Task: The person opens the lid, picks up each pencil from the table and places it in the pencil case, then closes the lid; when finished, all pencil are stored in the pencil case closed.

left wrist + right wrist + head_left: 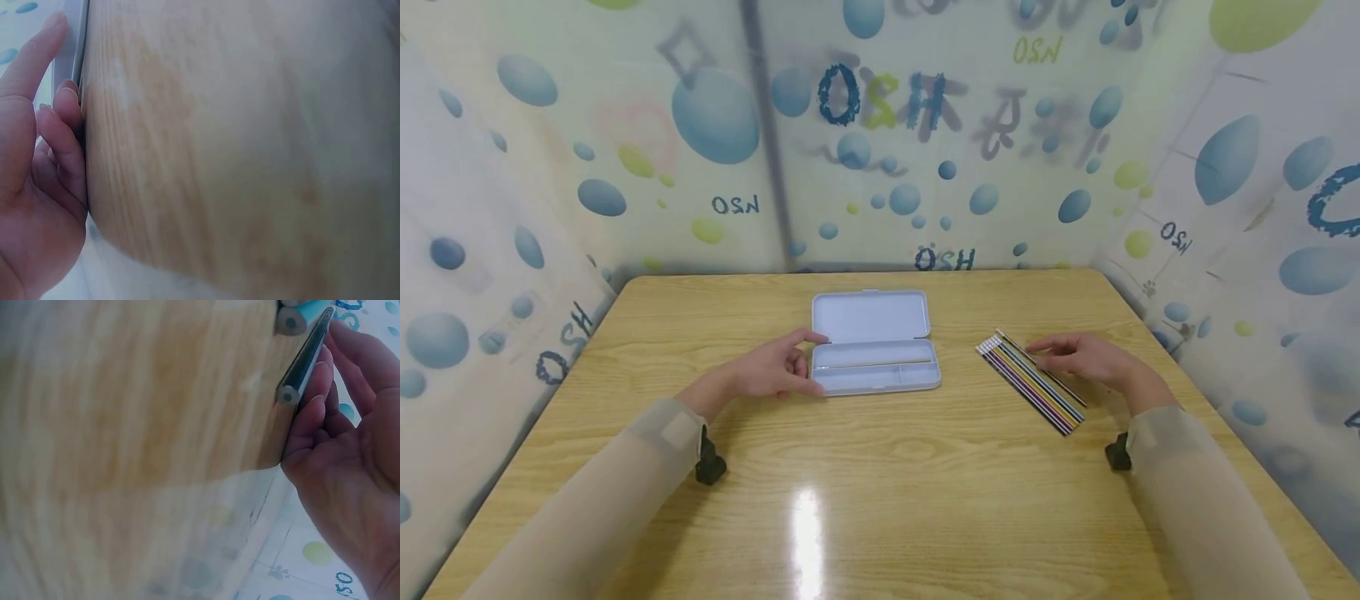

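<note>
A pale blue pencil case [871, 316] lies with its lid folded back, and one pencil [880, 363] rests lengthwise in its tray. My left hand [767, 367] grips the case's left end, its thumb at the front corner and its index finger near the hinge. To the right, several pencils [1030, 383] in different colours lie side by side, slanting, white ends toward the back. A dark pencil [303, 365] lies a little apart from the row. My right hand [1086, 362] pinches this dark pencil near its middle, its fingertips partly hidden in the right wrist view.
The wooden table [880, 467] stands between patterned cloth walls [880, 142] at the back and both sides. Part of the table lies between the case and the pencils. A black wrist camera [709, 461] hangs under the left sleeve.
</note>
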A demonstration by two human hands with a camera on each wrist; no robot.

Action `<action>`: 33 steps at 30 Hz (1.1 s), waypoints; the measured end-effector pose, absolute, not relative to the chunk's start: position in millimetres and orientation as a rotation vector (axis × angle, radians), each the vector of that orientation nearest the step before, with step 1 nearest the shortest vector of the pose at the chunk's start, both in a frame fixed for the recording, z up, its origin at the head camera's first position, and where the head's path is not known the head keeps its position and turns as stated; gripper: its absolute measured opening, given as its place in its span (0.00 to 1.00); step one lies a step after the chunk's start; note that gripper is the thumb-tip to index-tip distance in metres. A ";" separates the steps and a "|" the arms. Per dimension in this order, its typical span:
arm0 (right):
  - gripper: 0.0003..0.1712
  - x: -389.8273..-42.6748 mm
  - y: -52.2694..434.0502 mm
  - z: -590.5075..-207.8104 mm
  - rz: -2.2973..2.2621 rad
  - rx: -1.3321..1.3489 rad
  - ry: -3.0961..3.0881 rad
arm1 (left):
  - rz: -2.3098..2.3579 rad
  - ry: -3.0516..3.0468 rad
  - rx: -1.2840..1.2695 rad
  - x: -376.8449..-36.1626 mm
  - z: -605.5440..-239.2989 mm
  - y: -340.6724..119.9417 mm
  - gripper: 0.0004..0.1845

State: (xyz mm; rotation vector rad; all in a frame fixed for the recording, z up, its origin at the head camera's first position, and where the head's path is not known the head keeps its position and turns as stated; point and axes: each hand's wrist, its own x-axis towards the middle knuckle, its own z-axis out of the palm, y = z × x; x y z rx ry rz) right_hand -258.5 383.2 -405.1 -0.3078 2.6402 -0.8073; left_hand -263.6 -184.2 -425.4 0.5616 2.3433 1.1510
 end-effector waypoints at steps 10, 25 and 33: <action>0.28 -260.8 379.5 -404.0 -0.810 -0.289 2.651 | 1.161 2.331 0.562 -263.4 -425.6 -186.1 0.49; 0.24 -264.5 376.3 -404.1 -0.774 -0.253 2.829 | 1.166 2.336 0.589 -265.1 -428.7 -185.1 0.48; 0.23 -264.4 367.1 -398.0 -0.913 -0.322 2.835 | 1.160 2.335 0.573 -263.3 -426.1 -185.3 0.48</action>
